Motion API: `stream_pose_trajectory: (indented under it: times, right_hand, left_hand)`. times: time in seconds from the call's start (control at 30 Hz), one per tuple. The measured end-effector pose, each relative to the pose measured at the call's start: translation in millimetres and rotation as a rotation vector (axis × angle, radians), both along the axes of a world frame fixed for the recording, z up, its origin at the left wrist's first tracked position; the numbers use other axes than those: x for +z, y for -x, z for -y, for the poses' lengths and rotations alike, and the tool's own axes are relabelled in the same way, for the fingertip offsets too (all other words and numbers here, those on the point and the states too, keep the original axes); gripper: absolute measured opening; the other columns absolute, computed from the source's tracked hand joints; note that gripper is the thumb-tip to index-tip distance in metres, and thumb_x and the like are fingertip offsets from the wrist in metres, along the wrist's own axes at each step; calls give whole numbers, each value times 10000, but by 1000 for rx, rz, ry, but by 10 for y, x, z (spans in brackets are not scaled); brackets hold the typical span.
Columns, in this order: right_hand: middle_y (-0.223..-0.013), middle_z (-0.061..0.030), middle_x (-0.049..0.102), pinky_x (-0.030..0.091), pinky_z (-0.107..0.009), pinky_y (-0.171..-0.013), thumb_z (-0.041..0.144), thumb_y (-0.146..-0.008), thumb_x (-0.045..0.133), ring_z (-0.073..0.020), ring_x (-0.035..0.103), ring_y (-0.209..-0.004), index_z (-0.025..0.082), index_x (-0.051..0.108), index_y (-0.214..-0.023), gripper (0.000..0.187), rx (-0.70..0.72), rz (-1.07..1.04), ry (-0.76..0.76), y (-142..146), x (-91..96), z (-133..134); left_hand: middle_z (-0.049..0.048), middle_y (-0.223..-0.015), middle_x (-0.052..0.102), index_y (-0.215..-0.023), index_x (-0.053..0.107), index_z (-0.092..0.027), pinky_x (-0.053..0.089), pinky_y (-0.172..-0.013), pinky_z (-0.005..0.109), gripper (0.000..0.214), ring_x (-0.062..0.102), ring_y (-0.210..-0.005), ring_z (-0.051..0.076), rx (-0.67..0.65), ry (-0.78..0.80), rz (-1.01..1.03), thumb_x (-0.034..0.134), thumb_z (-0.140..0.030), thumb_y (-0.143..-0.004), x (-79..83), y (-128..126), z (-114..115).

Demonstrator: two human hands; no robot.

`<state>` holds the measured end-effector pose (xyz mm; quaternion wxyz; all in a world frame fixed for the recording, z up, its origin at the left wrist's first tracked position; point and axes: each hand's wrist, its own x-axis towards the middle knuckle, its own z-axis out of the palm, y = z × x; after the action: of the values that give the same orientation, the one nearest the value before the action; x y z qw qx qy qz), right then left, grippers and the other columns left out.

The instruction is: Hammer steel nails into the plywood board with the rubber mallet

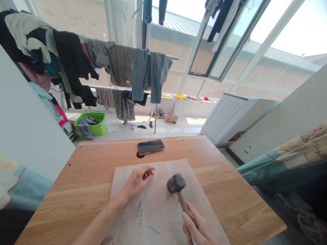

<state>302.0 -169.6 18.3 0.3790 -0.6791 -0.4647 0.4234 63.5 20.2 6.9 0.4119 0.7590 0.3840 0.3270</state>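
Observation:
My right hand [195,223] is wrapped round the wooden handle of a mallet [176,183] with a dark, rounded head. The mallet head hangs over a pale wooden board [122,177]. My left hand [138,182] rests at the board's left side with its fingers curled in; whether a small thing sits between the fingertips cannot be made out. Just beyond the mallet head, several thin nails [166,173] stand in a row in the board. Loose nails lie nearer to me: a nail [141,216] beside another nail [139,208], and a separate nail [153,229].
The board lies on a wooden table [87,170]. A phone [150,146] is near the far edge, by a dark round hole [140,154]. Beyond stand a green basket [98,127] of clothes, a drying rack with hanging trousers [139,75] and a white ribbed cabinet [224,115].

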Motion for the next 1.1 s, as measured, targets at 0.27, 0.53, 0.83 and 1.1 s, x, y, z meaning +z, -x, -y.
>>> stream_pose_trajectory:
  times: [0.27,0.53,0.83,1.1]
  right_hand:
    - [-589,95,480,322,-132,-271,688,-884,543,-37,404,-273,180,483,-1407,731,15,-342,51,480,326,-392]
    - [-565,121,434,309,-122,-287,632,-945,451,-38,385,-301,151,466,-1346,627,115,-236,15,720,234,-569]
    - [-555,126,417,285,-129,-282,652,-910,468,-39,356,-293,125,450,-1363,695,128,-237,63,796,167,-594]
    - [-536,78,454,353,-165,-344,727,-836,548,-85,423,-379,111,522,-1411,843,-67,-184,116,553,-76,-236]
  left_hand:
    - [23,-894,716,-1062,680,-185,501,-745,255,257,631,-746,141,8,-18,-2,540,-138,-851,-54,-23,16]
    - [8,-806,668,-954,673,-176,473,-700,239,211,598,-709,138,18,-44,-2,521,-114,-821,32,-43,39]
    - [23,-876,704,-1116,659,-183,488,-734,251,358,637,-766,157,-26,-24,27,518,-59,-811,24,-39,21]
    - [69,-1117,644,-1097,605,-192,515,-863,306,253,642,-966,195,-93,-344,-282,633,-131,-853,279,139,336]
